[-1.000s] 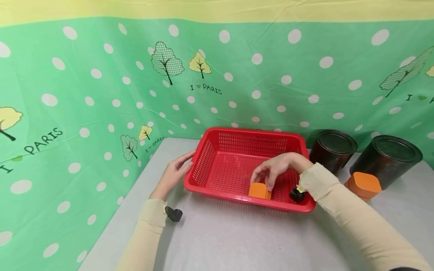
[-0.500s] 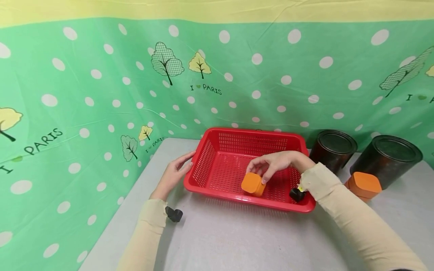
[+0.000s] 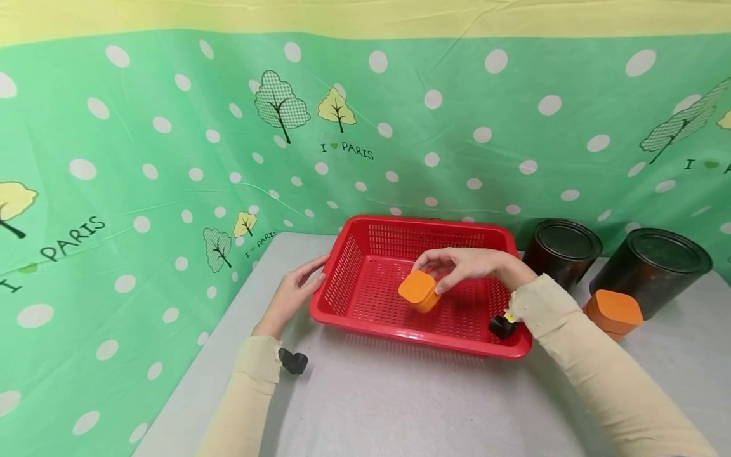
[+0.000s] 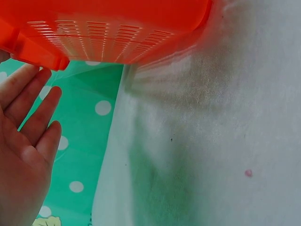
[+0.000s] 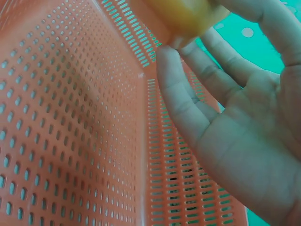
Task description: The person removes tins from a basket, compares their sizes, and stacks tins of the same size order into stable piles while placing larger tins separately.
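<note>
My right hand (image 3: 465, 265) pinches a small orange box with rounded corners (image 3: 418, 289) between thumb and fingers, tilted, over the inside of the red plastic basket (image 3: 411, 334). In the right wrist view the box (image 5: 181, 16) is at the top edge, partly cut off, held at the fingertips of the right hand (image 5: 235, 108). At the basket's left end, my left hand (image 3: 288, 297) touches the rim. The left wrist view shows the left hand (image 4: 26, 127) with fairly straight fingers just under the rim of the basket (image 4: 108, 28).
Two dark lidded cans, one nearer (image 3: 562, 251) and one farther right (image 3: 651, 270), stand right of the basket. A second orange box (image 3: 613, 313) sits before them. A green dotted cloth (image 3: 400, 127) hangs behind the grey table (image 3: 388, 406).
My right hand has raised the orange box from near the basket's front wall, moving it up and slightly left and tilting it. The left hand and basket stay put.
</note>
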Demonstrator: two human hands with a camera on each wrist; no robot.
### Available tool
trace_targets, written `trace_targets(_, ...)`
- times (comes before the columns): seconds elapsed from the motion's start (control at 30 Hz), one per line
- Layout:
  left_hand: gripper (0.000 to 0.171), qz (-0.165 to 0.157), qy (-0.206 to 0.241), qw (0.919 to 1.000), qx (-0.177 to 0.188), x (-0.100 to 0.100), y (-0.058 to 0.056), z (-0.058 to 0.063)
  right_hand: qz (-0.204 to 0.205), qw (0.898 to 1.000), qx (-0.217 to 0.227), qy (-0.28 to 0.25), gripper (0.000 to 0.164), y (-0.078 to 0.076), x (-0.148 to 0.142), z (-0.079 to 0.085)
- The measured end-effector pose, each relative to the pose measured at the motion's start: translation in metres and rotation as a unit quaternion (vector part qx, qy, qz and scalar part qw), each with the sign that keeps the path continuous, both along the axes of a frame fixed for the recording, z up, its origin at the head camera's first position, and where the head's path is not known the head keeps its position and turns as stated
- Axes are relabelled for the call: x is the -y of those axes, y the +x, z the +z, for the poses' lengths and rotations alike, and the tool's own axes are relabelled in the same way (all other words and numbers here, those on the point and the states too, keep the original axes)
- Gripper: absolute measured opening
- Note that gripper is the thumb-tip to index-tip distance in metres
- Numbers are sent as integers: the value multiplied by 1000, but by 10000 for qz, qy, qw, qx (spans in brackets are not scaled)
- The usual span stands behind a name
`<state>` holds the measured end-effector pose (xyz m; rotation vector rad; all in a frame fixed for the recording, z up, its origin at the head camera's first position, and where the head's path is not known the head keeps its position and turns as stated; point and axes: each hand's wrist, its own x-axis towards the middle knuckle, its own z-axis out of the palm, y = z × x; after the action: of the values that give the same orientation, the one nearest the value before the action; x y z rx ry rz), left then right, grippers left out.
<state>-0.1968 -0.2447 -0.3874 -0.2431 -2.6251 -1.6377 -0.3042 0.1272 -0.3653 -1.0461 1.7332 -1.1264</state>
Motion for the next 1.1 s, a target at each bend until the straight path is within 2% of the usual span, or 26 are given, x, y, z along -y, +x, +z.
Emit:
trace_targets(0.4, 49, -17, -24, 10000, 12, 0, 0, 1, -499, 9962, -584, -398, 50, 4, -17, 17)
trace_targets(0.57, 48, -25, -48, 10000, 4, -1, 1, 1, -827, 9924, -775, -483, 50, 8, -28, 25)
trace_targets(0.8, 49, 20, 22, 10000, -49, 12, -16, -27, -1241, 9843, -1035, -714, 48, 15, -52, 33)
trace_targets(0.97, 48, 39, -21, 9999, -163, 12, -16, -29, -1725, 9764, -1036, -779, 44, 24, -75, 40)
trace_targets(1.1, 47, 36, -18, 9998, -192, 11, -14, -27, -2130, 9659, -1259, -764, 43, 35, -96, 46)
